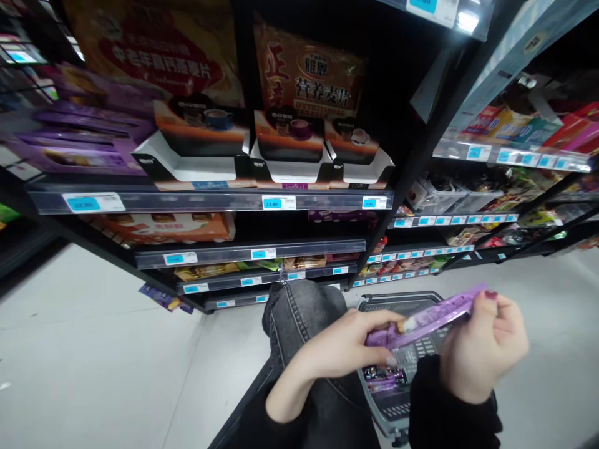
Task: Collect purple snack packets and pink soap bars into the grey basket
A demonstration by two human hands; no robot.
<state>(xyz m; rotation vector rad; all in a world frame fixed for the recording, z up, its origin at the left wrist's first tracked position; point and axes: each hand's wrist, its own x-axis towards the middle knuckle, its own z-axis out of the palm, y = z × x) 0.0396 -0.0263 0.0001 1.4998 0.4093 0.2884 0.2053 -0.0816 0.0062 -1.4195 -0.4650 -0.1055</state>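
Two hands (349, 337) (486, 346) on apparently one purple packet (435, 319).

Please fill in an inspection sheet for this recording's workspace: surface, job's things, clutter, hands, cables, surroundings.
Surface: pale floor; grey basket below the hands, beside the person's knee.
Job's things: one long purple packet, held aslant above the basket; its small print is unreadable.
Clutter: small wrapped packets in the basket; blue package low by the shelf's left end, its support unclear.
Hands: left hand grips the purple packet's lower end; right hand, slightly blurred, grips the raised end.
Cables: nothing seen.
Surroundings: dark store shelves with boxes, bags and price labels.
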